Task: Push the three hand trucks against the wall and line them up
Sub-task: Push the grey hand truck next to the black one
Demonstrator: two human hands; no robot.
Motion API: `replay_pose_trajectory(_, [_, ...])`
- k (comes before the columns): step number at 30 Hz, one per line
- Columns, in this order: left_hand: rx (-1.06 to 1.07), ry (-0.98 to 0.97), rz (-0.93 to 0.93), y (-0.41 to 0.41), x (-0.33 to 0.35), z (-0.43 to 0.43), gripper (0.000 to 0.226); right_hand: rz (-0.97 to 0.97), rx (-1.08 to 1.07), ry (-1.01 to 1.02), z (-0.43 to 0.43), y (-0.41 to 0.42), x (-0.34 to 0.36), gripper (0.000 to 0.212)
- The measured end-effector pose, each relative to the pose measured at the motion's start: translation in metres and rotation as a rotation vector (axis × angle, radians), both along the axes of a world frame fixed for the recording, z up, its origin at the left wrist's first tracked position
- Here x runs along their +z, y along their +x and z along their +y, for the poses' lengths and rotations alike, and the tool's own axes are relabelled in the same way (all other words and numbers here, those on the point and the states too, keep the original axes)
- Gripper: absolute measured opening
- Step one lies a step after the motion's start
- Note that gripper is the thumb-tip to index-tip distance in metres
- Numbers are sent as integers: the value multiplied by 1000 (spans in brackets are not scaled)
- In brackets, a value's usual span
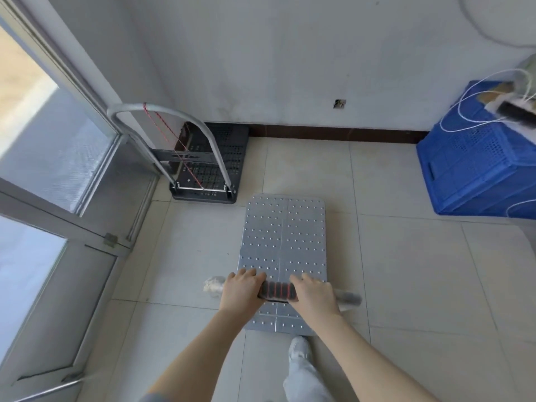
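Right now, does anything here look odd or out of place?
Yes. A red cord runs slantwise across the black cart's handle, and white cords spill loosely over the blue crate.

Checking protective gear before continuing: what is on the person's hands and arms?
Nothing visible: the left hand and right hand are bare, with no gloves, rings or watch. Both forearms are uncovered; only a sliver of grey-blue sleeve shows at the bottom edge of the picture on the left arm.
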State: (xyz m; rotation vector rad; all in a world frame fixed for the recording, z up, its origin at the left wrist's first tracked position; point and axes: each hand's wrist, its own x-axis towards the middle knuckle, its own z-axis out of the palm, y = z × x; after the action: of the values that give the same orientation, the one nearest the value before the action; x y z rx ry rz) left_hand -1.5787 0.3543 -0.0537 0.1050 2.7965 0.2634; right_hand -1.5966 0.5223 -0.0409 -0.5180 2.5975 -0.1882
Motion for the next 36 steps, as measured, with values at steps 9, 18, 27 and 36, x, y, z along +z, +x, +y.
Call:
replay_pose_trajectory(9, [25, 8, 17, -132, -4, 3, 19, 7, 14, -6, 4, -138, 2, 36])
replay_pose_trajectory(18, [-50, 22, -16, -257, -6, -18, 23, 11, -8, 31, -14, -260, -2, 35])
replay_pose_trajectory(27, [-101, 8, 8, -367, -4, -55, 24, 53, -24, 34, -49, -361, -4, 35])
replay_pose_trajectory(36, [-52, 42, 43, -460, -2, -66, 20, 57, -14, 13, -61, -454, -5, 34])
